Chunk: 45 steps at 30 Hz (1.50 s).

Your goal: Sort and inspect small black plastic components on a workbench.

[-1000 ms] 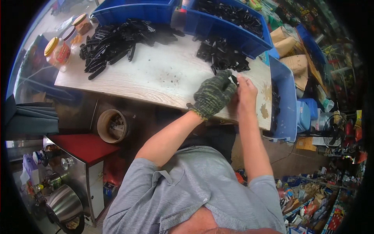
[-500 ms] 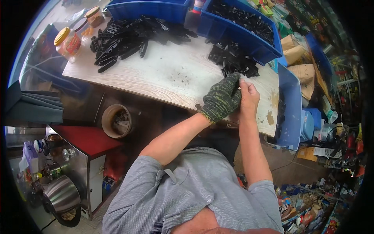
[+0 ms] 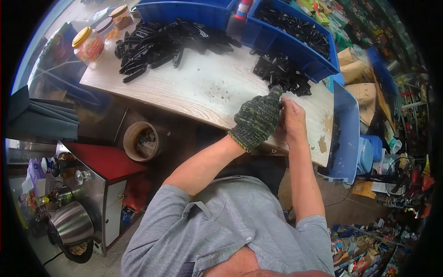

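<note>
My left hand (image 3: 258,117), in a dark green-black knitted glove, meets my bare right hand (image 3: 294,119) over the front right part of the table. The fingers of both are closed and pressed close together. Whatever they pinch is hidden between them. Just beyond the fingertips lies a small heap of black plastic pieces (image 3: 282,74). A larger heap of long black plastic strips (image 3: 161,44) spreads over the far left of the table.
The pale wood-grain table (image 3: 184,92) has a worn right edge. Behind stand a blue bin (image 3: 187,13) and a blue crate (image 3: 288,46) holding black pieces. Lidded jars (image 3: 90,48) stand far left; a light-blue bin (image 3: 346,134) is at the right. A bucket (image 3: 140,141) sits below.
The whole view has shifted slightly. Against the table, both hands have drawn a little left and nearer to me, still together. The heaps look the same.
</note>
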Each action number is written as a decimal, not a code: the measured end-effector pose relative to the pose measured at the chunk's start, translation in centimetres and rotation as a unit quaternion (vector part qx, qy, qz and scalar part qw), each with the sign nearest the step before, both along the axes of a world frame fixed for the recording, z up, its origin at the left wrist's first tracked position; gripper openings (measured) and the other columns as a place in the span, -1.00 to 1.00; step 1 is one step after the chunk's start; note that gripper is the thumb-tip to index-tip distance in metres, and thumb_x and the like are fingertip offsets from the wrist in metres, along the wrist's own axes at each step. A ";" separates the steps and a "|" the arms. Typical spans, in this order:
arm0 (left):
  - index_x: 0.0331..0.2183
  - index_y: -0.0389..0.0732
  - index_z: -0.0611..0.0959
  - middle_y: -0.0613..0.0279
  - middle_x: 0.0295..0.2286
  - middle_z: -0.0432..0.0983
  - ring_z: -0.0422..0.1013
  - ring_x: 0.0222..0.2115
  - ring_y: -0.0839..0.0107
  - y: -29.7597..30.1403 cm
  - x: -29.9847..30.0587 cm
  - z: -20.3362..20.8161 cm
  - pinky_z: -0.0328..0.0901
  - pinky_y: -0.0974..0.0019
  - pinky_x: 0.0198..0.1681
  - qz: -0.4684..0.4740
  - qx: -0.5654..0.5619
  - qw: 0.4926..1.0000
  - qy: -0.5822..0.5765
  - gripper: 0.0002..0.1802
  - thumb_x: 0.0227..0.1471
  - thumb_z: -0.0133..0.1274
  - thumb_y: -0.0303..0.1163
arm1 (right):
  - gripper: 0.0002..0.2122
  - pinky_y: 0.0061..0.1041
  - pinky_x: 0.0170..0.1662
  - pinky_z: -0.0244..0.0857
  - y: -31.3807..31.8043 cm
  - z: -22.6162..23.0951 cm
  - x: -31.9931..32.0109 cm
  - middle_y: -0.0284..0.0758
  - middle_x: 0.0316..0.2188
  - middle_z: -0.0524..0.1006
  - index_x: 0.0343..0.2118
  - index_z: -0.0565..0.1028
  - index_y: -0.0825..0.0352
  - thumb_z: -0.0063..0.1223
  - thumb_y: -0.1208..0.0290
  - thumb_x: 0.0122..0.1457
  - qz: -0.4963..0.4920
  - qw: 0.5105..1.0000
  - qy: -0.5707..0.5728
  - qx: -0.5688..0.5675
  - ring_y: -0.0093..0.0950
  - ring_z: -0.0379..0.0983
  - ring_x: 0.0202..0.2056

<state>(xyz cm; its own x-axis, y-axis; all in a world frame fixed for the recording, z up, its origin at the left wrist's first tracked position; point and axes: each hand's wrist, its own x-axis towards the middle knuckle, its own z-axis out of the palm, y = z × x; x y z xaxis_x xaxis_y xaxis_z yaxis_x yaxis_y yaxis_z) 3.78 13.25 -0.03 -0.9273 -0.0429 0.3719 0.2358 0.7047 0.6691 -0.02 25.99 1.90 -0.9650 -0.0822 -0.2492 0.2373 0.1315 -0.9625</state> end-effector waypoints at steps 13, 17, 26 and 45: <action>-0.08 -0.20 0.59 0.01 -0.17 0.55 0.44 -0.18 0.04 -14.5 -1.5 -2.0 0.33 0.04 -0.06 0.352 -0.153 0.908 0.165 -0.57 0.09 0.08 -0.16 | -0.73 -0.50 -0.74 0.23 -1.0 -0.8 1.5 -0.46 -0.80 0.19 -0.44 0.42 0.31 -0.13 0.22 0.31 -0.013 0.996 0.000 -0.086 -0.62 0.09 -0.80; -0.12 -0.17 0.62 0.07 -0.26 0.57 0.45 -0.18 0.04 -20.3 -3.6 -2.0 0.33 0.01 -0.08 0.399 -0.190 0.894 0.073 -0.62 0.10 0.03 -0.15 | -0.75 -0.43 -0.73 0.32 -1.2 -0.9 1.3 -0.45 -0.80 0.16 -0.39 0.40 0.31 -0.14 0.23 0.30 -0.024 0.995 0.004 -0.095 -0.60 0.07 -0.81; -0.27 -0.12 0.65 0.13 -0.35 0.59 0.47 -0.23 0.07 -21.5 -4.5 -1.6 0.33 0.00 -0.11 0.375 -0.286 0.881 -0.032 -0.74 0.09 0.00 -0.20 | -0.74 -0.46 -0.72 0.33 -0.8 -1.2 1.4 -0.47 -0.82 0.14 -0.39 0.39 0.31 -0.17 0.22 0.32 -0.016 0.994 0.016 -0.111 -0.62 0.07 -0.80; -0.33 -0.16 0.64 0.07 -0.43 0.57 0.48 -0.34 0.09 -17.3 -1.6 -0.1 0.36 0.10 -0.23 0.174 -0.265 0.948 0.039 -0.83 0.03 0.09 -0.32 | -0.73 -0.45 -0.67 0.37 -1.4 -0.4 1.9 -0.49 -0.78 0.12 -0.39 0.37 0.31 -0.21 0.21 0.32 -0.050 0.992 0.029 -0.113 -0.63 0.10 -0.75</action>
